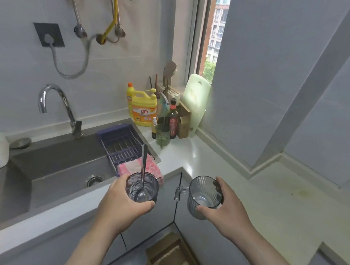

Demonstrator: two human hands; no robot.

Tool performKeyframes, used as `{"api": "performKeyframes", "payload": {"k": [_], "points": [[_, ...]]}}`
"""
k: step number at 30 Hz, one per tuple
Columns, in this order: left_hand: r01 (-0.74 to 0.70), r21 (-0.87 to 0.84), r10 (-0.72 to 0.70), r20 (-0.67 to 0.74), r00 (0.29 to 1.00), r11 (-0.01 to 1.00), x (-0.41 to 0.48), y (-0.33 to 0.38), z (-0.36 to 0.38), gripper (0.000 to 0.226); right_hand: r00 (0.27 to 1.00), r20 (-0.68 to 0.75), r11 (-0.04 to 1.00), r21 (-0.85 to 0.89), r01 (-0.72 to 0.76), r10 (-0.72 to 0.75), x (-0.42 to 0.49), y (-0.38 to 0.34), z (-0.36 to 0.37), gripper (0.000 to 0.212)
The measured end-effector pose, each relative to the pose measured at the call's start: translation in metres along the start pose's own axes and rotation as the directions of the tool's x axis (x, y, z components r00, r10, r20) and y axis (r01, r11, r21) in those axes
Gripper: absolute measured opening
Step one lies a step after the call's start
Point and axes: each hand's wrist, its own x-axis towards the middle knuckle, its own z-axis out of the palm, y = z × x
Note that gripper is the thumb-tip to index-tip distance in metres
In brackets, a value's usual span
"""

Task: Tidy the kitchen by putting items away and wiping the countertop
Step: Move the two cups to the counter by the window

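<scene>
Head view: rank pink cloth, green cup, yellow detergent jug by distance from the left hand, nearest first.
From the left hand, which holds the glass:
1. pink cloth, just beyond, at the sink's front right corner.
2. green cup, farther back on the counter.
3. yellow detergent jug, by the back wall.

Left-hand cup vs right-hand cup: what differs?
The left-hand cup holds a spoon; the right-hand cup holds none. The right-hand cup has ribbed walls and a clear handle; the left-hand cup shows no handle. Both are grey, see-through and gripped from the side.
</scene>
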Motion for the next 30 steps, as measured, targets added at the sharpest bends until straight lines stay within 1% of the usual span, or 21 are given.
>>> {"api": "performKeyframes", "payload": {"k": [5,9,12,13,14,16,18,19,21,23,25,26,28,30], "points": [[-0.049,0.002,0.048,0.117,0.992,0.999,0.035,0.018,0.031,0.088,0.994,-0.082,0.997,-0.007,-0.073,0.072,0.019,0.025,-0.016,0.103],[-0.082,-0.004,0.081,0.183,0.98,0.997,0.053,0.046,0.053,0.071,0.988,-0.124,0.995,0.013,-0.095,0.096,0.038,0.04,-0.034,0.101],[-0.108,-0.017,0.109,0.206,0.972,0.994,0.067,0.067,0.067,0.058,0.983,-0.149,0.993,0.068,-0.093,0.103,0.055,0.048,-0.047,0.102],[-0.12,-0.011,0.12,0.205,0.971,0.993,0.073,0.072,0.071,0.058,0.983,-0.152,0.992,0.086,-0.093,0.105,0.061,0.051,-0.049,0.102],[-0.135,0.004,0.132,0.198,0.971,0.991,0.079,0.076,0.076,0.062,0.982,-0.156,0.99,0.103,-0.093,0.108,0.066,0.054,-0.052,0.102],[-0.15,0.04,0.141,0.183,0.973,0.988,0.092,0.081,0.085,0.083,0.979,-0.17,0.987,0.127,-0.095,0.116,0.077,0.06,-0.054,0.101],[-0.144,0.043,0.134,0.179,0.975,0.989,0.105,0.084,0.093,0.093,0.975,-0.178,0.984,0.146,-0.106,0.131,0.085,0.063,-0.055,0.1],[-0.138,0.03,0.13,0.193,0.973,0.99,0.111,0.087,0.097,0.093,0.974,-0.179,0.981,0.159,-0.114,0.142,0.089,0.065,-0.056,0.101],[-0.132,-0.015,0.132,0.229,0.965,0.991,0.127,0.09,0.105,0.084,0.97,-0.179,0.974,0.185,-0.129,0.163,0.096,0.066,-0.059,0.106],[-0.131,-0.035,0.135,0.253,0.958,0.991,0.147,0.095,0.113,0.081,0.969,-0.172,0.974,0.17,-0.148,0.177,0.106,0.068,-0.061,0.108],[-0.13,-0.041,0.137,0.275,0.952,0.991,0.169,0.1,0.123,0.083,0.966,-0.172,0.977,0.128,-0.172,0.193,0.12,0.071,-0.06,0.104],[-0.129,-0.053,0.139,0.289,0.947,0.99,0.182,0.103,0.128,0.079,0.963,-0.177,0.976,0.115,-0.186,0.205,0.127,0.072,-0.059,0.1],[-0.136,-0.08,0.154,0.322,0.934,0.988,0.209,0.107,0.141,0.061,0.953,-0.193,0.97,0.111,-0.215,0.233,0.144,0.071,-0.056,0.086],[-0.157,-0.09,0.179,0.36,0.916,0.984,0.238,0.108,0.157,0.051,0.946,-0.205,0.966,0.105,-0.235,0.252,0.163,0.07,-0.051,0.072]]}}
